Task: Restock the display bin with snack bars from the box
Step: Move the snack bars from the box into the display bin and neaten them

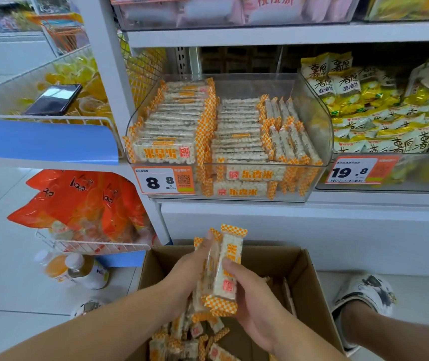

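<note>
both hands gripped a bunch of rice snack bars (227, 267) over the cardboard box (310, 277) | left hand (190, 272), right hand (250, 295) | best square the stack, slot upright into display bin (310, 121) right gap

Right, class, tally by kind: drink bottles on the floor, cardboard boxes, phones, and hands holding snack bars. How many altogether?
Drink bottles: 2
Cardboard box: 1
Phone: 1
Hands holding snack bars, left hand and right hand: 2
Total: 6
</note>
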